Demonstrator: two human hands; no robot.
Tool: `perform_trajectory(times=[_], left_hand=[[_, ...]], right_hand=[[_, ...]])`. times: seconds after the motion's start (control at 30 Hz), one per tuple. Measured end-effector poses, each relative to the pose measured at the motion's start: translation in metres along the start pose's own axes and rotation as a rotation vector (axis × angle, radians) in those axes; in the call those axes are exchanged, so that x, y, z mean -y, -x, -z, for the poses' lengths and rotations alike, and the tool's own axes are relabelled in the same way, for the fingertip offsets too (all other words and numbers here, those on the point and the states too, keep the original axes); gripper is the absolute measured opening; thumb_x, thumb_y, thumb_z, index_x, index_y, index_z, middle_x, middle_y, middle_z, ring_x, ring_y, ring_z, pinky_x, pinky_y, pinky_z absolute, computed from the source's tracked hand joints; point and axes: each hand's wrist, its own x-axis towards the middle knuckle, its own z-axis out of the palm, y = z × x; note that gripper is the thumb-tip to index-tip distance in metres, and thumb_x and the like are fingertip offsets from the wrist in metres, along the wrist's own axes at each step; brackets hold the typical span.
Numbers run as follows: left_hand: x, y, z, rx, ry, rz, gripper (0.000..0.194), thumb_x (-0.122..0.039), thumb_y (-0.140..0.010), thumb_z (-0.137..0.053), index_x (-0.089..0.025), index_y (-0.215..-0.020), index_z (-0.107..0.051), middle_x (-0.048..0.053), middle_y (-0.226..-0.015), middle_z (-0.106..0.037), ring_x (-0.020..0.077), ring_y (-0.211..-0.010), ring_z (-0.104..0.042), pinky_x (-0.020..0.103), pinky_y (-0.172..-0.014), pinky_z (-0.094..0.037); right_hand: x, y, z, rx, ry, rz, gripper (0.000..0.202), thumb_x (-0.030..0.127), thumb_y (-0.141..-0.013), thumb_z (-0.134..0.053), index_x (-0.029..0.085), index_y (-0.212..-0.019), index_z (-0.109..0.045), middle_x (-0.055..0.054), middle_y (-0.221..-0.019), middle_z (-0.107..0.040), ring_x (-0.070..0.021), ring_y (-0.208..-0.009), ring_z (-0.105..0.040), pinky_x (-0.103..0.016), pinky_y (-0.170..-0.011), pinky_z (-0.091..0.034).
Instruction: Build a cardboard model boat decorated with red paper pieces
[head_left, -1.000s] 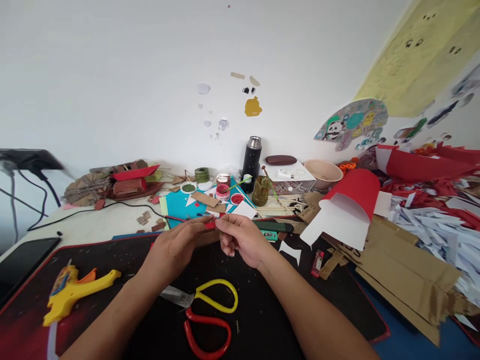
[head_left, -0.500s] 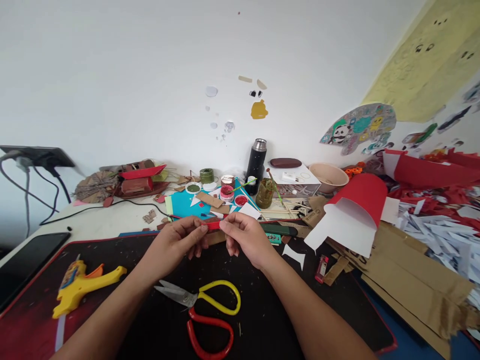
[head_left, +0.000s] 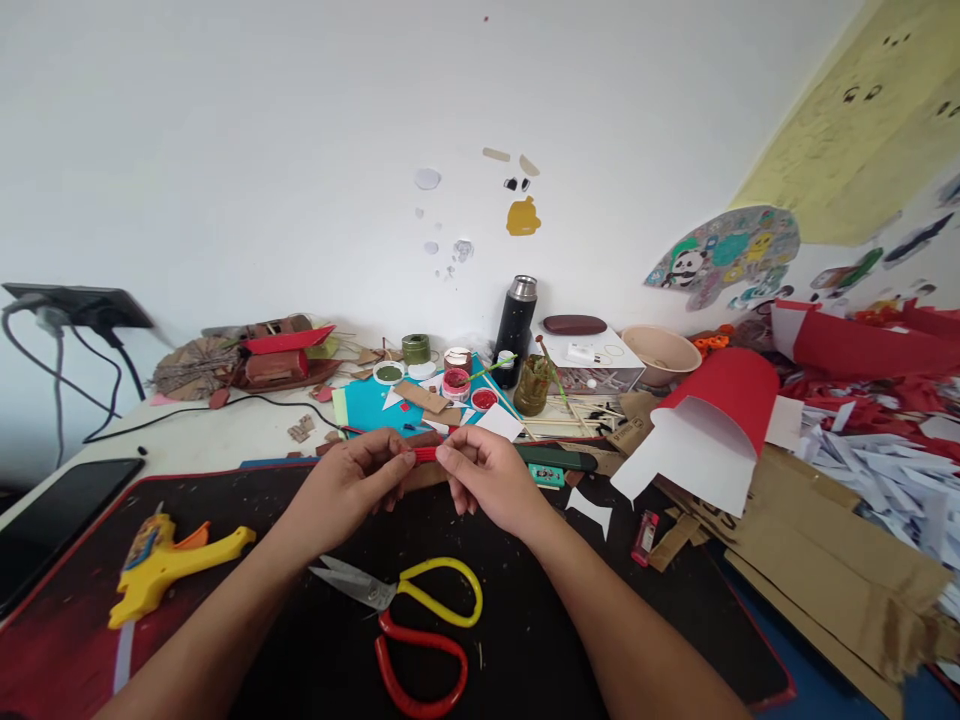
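A small red ridged piece (head_left: 426, 454) is stretched between my two hands, above the black mat (head_left: 300, 640). My left hand (head_left: 365, 478) pinches its left end between thumb and fingers. The right end sits in the closed thumb and fingers of my right hand (head_left: 487, 475). Below the hands lie scissors (head_left: 386, 597) with one yellow and one red handle, blades apart. A yellow glue gun (head_left: 176, 565) rests on the mat beside my left forearm.
Behind the hands stand paint pots (head_left: 456, 382), a green jar (head_left: 533, 385) and a black flask (head_left: 516, 325). At right are a curled red paper sheet (head_left: 720, 400), cardboard (head_left: 832, 560) and a lighter (head_left: 644, 538). A phone (head_left: 60, 520) lies at left.
The view has shifted slightly. Both hands keep their hold on the red piece, and the fingers have moved only a little.
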Motion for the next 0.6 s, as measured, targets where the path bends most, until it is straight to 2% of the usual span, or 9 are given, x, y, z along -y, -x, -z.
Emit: perform_trajectory(times=[0.2, 0.47, 0.6], left_hand=[[0.0053, 0.0002, 0.0004, -0.028, -0.137, -0.043, 0.043, -0.064, -0.091, -0.064, -0.024, -0.075, -0.063, -0.002, -0.059, -0.062, 0.0164, -0.053, -0.057, 0.027, -0.054, -0.043], [0.0095, 0.0013, -0.0034, -0.095, -0.351, -0.119, 0.038, -0.055, -0.095, -0.059, -0.024, -0.074, -0.065, -0.002, -0.060, -0.065, 0.0188, -0.059, -0.058, 0.028, -0.057, -0.041], [0.0088, 0.0013, -0.0029, -0.067, -0.330, -0.104, 0.040, -0.056, -0.096, -0.059, -0.024, -0.073, -0.066, -0.002, -0.060, -0.065, 0.0185, -0.058, -0.058, 0.028, -0.058, -0.041]], right_hand=[[-0.0052, 0.0000, -0.0012, -0.030, 0.086, 0.020, 0.033, 0.055, -0.094, -0.068, 0.023, -0.093, -0.058, 0.009, -0.054, -0.057, -0.0111, -0.041, -0.053, -0.021, -0.043, -0.038], [-0.0045, 0.0034, -0.0048, -0.172, 0.415, 0.108, 0.018, 0.036, -0.098, -0.063, 0.024, -0.087, -0.059, 0.009, -0.051, -0.055, -0.0119, -0.043, -0.050, -0.025, -0.052, -0.036], [-0.0062, 0.0038, -0.0054, -0.195, 0.456, 0.132, 0.016, 0.034, -0.096, -0.064, 0.024, -0.085, -0.059, 0.009, -0.053, -0.053, -0.0117, -0.044, -0.050, -0.025, -0.053, -0.035]])
